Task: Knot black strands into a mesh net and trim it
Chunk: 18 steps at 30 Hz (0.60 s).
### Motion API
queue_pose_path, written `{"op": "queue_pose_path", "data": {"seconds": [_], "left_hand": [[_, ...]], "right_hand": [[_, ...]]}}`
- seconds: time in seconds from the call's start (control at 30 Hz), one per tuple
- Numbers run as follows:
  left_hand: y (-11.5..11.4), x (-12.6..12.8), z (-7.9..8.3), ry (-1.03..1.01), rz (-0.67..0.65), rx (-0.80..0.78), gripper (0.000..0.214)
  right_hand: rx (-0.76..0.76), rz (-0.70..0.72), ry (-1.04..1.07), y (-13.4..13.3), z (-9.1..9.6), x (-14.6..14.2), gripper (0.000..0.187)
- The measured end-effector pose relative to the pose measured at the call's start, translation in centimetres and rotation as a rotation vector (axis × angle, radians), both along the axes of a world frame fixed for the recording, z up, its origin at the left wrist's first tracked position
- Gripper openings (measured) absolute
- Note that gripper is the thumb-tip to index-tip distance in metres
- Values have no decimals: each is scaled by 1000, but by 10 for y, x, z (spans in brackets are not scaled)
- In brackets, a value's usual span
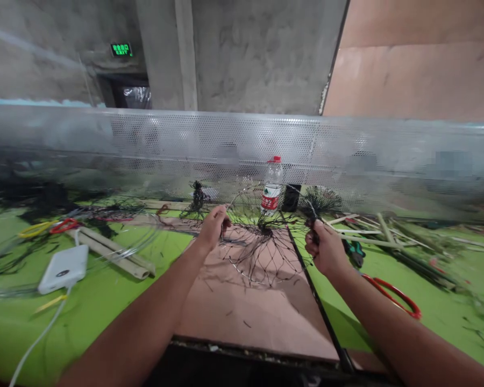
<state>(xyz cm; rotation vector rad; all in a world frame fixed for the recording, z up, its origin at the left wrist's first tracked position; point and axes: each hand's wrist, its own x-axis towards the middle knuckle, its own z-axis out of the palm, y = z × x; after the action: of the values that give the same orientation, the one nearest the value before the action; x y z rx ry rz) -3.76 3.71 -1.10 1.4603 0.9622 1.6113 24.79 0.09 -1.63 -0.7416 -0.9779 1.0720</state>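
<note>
Both of my hands hold a thin wire hoop (293,187) upright above the board. My left hand (214,227) pinches its left side between thumb and fingers. At the right, my right hand (326,248) is wrapped round the twisted wire end of the hoop. Black netting (265,231) hangs about the hoop and spreads down over the pinkish-brown board (226,306), its strands bunched at a dark knot in the middle. Whether the netting is tied to the hoop all the way round, I cannot tell.
Behind the hoop stand a red-capped bottle (271,188) and a perforated metal barrier (210,129). On the left lie a white power bank (63,269), bamboo pieces (113,252) and red-handled scissors (65,226). Orange handles (395,295), pliers (355,252) and bamboo strips (387,231) lie right.
</note>
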Motion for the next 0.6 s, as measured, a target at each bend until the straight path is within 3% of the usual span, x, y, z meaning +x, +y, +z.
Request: {"op": "queue_pose_path", "data": {"seconds": [0.2, 0.4, 0.6], "left_hand": [[0, -3, 2, 153, 99, 45, 31], [6, -13, -1, 61, -109, 23, 54], [21, -19, -17, 266, 55, -81, 39]], "right_hand": [[96, -119, -107, -8, 4, -5, 31], [110, -150, -30, -12, 34, 9, 33], [132, -137, 0, -12, 66, 25, 29]]}}
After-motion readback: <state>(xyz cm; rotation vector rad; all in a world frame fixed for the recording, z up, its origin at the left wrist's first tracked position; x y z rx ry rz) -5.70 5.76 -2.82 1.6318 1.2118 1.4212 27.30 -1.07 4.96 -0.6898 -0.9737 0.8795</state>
